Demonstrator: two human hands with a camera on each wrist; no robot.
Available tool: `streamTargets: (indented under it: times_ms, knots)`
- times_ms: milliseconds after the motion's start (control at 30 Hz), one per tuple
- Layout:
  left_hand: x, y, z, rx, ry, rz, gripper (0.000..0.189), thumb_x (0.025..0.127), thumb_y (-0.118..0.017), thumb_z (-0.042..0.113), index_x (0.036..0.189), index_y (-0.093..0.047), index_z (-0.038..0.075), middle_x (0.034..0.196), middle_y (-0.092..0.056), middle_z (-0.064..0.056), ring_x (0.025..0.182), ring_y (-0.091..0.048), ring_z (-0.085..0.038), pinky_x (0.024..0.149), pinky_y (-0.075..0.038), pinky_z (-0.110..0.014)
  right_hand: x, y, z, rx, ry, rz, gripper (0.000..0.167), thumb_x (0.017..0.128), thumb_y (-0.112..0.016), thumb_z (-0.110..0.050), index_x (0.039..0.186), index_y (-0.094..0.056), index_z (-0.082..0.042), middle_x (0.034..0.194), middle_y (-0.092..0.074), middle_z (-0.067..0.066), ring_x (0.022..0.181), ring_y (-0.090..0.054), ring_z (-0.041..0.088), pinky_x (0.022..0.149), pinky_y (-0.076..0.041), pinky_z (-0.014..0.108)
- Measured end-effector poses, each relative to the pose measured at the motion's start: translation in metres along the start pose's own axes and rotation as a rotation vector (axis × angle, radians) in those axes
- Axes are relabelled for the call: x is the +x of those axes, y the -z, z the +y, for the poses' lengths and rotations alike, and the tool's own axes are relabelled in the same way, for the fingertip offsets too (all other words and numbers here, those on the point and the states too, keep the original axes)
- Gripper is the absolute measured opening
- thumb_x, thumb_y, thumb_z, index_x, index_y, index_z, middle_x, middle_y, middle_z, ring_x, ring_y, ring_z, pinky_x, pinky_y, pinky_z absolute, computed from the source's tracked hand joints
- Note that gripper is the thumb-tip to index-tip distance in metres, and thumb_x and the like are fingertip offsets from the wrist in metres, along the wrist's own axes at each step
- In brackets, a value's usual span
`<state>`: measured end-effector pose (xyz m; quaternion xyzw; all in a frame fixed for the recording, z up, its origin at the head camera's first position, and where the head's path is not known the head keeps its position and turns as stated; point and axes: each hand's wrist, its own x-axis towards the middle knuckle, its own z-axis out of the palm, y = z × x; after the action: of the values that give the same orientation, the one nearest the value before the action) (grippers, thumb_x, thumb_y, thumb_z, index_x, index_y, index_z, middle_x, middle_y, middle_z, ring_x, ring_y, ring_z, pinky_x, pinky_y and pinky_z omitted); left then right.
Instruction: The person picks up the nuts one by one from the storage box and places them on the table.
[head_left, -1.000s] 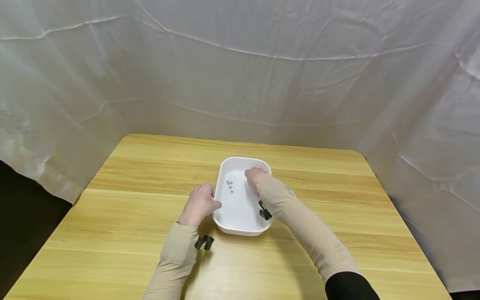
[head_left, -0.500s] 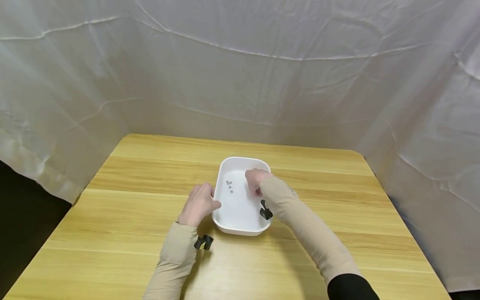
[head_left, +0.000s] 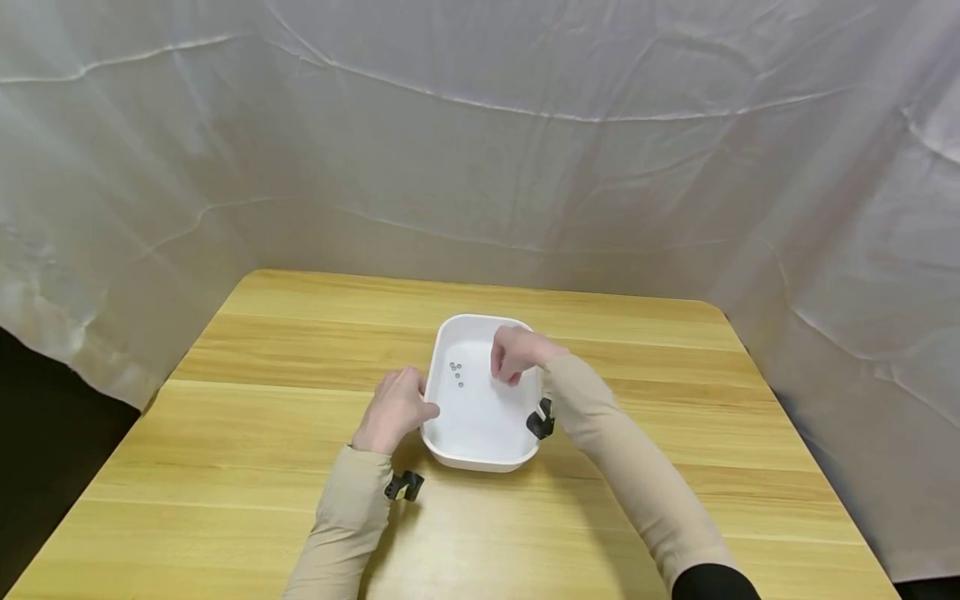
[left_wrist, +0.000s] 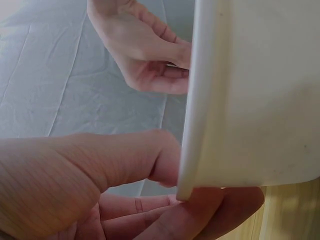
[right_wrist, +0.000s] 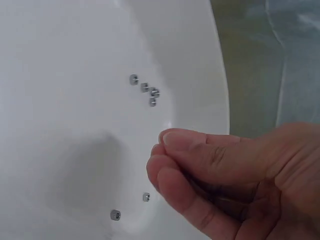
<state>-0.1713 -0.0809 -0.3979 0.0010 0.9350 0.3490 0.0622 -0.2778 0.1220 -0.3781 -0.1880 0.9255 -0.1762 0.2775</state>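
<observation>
My left hand (head_left: 396,410) grips the left wall of a white plastic tray (head_left: 480,461). In the left wrist view its thumb (left_wrist: 135,156) lies at the tray's rim, with the fingers against the outer side and underneath. Inside the tray, several small metal nuts (right_wrist: 145,87) lie in a group on the left. Two more nuts, one of them a nut (right_wrist: 115,215) near the lower edge of the right wrist view, lie close to my right hand (head_left: 516,354). That hand hovers over the tray's right half, thumb and fingertips together; no nut shows between them.
The tray stands on a wooden table (head_left: 247,467). A pale cloth sheet (head_left: 480,167) hangs behind the table and along its sides. A small black camera (head_left: 405,486) sits on the left wrist, another (head_left: 541,419) on the right.
My right hand has risen slightly and shifted a little to the right, its wrist now more bent. The left hand keeps its hold on the tray, and the group of nuts looks the same.
</observation>
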Motion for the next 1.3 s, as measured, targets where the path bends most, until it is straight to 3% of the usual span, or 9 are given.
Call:
streamTargets:
  times_ms: [167, 267, 567, 733, 900, 1100, 1300]
  knots:
    - [0.001, 0.001, -0.001, -0.006, 0.004, -0.003, 0.006, 0.072, -0.071, -0.001, 0.078, -0.069, -0.002, 0.071, -0.063, -0.009, 0.062, -0.052, -0.018, 0.051, -0.042, -0.021, -0.007, 0.005, 0.006, 0.115, 0.086, -0.008, 0.003, 0.087, -0.070, 0.004, 0.086, -0.073, 0.003, 0.075, -0.071, 0.009, 0.062, -0.065, 0.012, 0.079, -0.065, 0.041]
    - [0.001, 0.001, -0.003, -0.016, 0.008, -0.008, 0.008, 0.071, -0.071, -0.001, 0.079, -0.070, -0.002, 0.070, -0.063, -0.008, 0.061, -0.053, -0.017, 0.051, -0.043, -0.021, -0.013, 0.006, 0.013, 0.185, 0.140, 0.011, 0.007, 0.087, -0.069, 0.004, 0.092, -0.073, 0.007, 0.077, -0.072, 0.011, 0.064, -0.066, 0.011, 0.076, -0.065, 0.037]
    - [0.001, 0.002, -0.006, -0.017, 0.013, -0.016, 0.006, 0.071, -0.071, -0.001, 0.076, -0.069, -0.001, 0.070, -0.063, -0.008, 0.062, -0.053, -0.018, 0.051, -0.043, -0.022, -0.038, 0.003, 0.034, 0.399, 0.307, 0.133, 0.019, 0.088, -0.069, 0.003, 0.102, -0.070, 0.016, 0.090, -0.075, 0.024, 0.071, -0.070, 0.012, 0.073, -0.064, 0.030]
    - [0.002, 0.002, -0.008, -0.009, 0.002, -0.009, 0.004, 0.070, -0.070, 0.000, 0.073, -0.068, 0.000, 0.072, -0.063, -0.008, 0.061, -0.051, -0.017, 0.051, -0.041, -0.022, -0.049, -0.006, 0.047, 0.489, 0.340, 0.208, 0.022, 0.089, -0.069, 0.001, 0.106, -0.069, 0.016, 0.094, -0.075, 0.026, 0.073, -0.071, 0.011, 0.074, -0.064, 0.032]
    - [0.002, 0.003, -0.009, -0.013, 0.001, -0.011, 0.006, 0.070, -0.070, -0.001, 0.076, -0.069, -0.001, 0.075, -0.066, -0.010, 0.062, -0.053, -0.017, 0.051, -0.042, -0.022, -0.056, -0.021, 0.060, 0.613, 0.336, 0.319, 0.026, 0.090, -0.070, -0.002, 0.108, -0.068, 0.016, 0.098, -0.073, 0.030, 0.074, -0.072, 0.009, 0.077, -0.064, 0.037]
    - [0.002, 0.005, -0.012, -0.009, -0.002, -0.015, 0.010, 0.070, -0.071, 0.000, 0.079, -0.072, -0.003, 0.079, -0.069, -0.012, 0.063, -0.053, -0.018, 0.051, -0.042, -0.022, -0.059, -0.039, 0.075, 0.786, 0.357, 0.517, 0.026, 0.089, -0.070, 0.000, 0.109, -0.067, 0.018, 0.100, -0.070, 0.037, 0.075, -0.073, 0.009, 0.076, -0.064, 0.030]
    - [0.002, 0.008, -0.016, -0.040, 0.015, -0.042, 0.017, 0.073, -0.072, 0.001, 0.089, -0.073, -0.005, 0.089, -0.072, -0.016, 0.065, -0.057, -0.018, 0.053, -0.044, -0.022, -0.054, -0.056, 0.091, 0.849, 0.379, 0.643, 0.028, 0.090, -0.069, 0.001, 0.110, -0.065, 0.019, 0.103, -0.068, 0.039, 0.077, -0.074, 0.009, 0.077, -0.064, 0.028]
